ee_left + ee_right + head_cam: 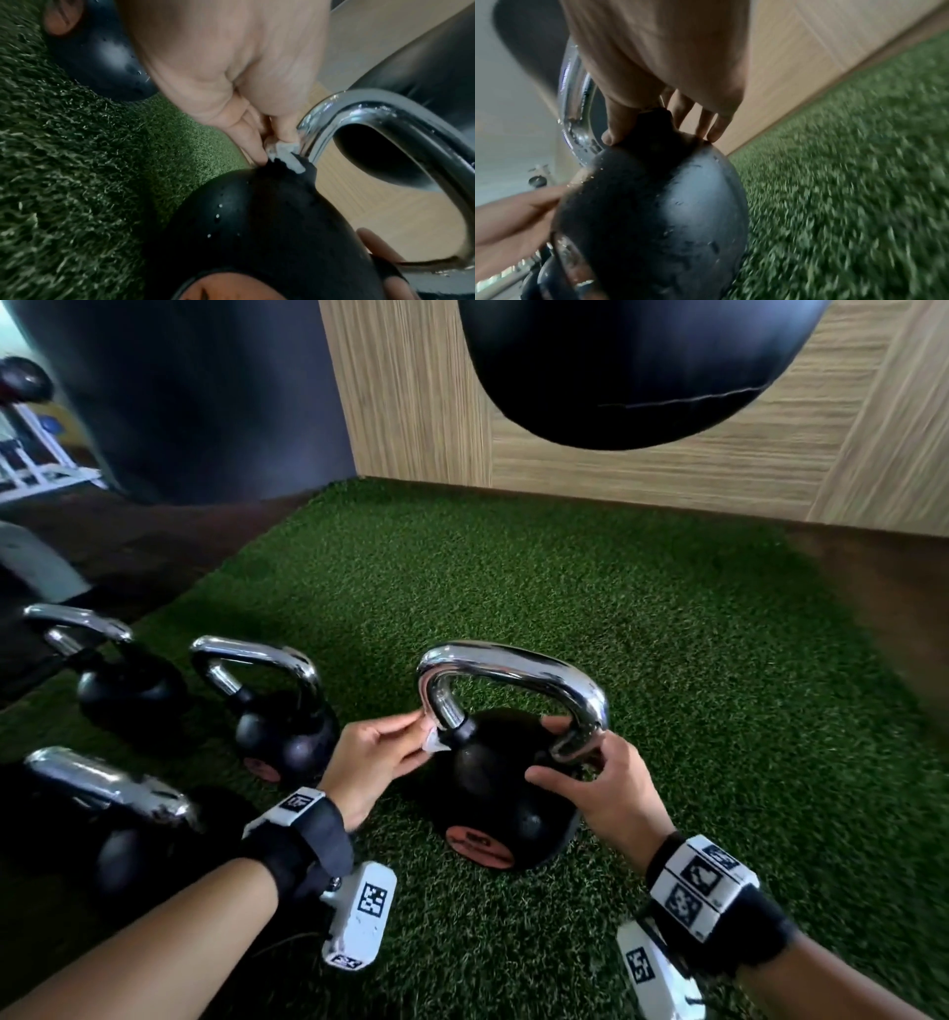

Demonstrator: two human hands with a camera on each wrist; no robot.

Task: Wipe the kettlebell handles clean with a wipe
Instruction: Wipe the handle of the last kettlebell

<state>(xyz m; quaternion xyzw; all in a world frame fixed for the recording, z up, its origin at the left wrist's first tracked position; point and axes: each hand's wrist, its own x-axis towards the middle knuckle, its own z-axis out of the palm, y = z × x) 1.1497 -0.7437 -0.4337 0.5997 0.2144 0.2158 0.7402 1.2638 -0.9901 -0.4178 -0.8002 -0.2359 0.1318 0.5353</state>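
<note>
A black kettlebell (493,793) with a chrome handle (508,667) stands on the green turf in front of me. My left hand (375,752) pinches a small white wipe (430,743) against the base of the handle's left leg; the wipe (285,154) shows between thumb and fingertips in the left wrist view. My right hand (590,773) grips the base of the handle's right leg, its thumb (618,125) on one side of the neck and its fingers (706,125) on the other.
Three more kettlebells stand at my left: one (277,711) close to my left hand, one (118,675) further back, one (113,819) nearest me. A black punching bag (616,367) hangs overhead by the wood-panelled wall (667,469). Turf (719,660) stretches to the right.
</note>
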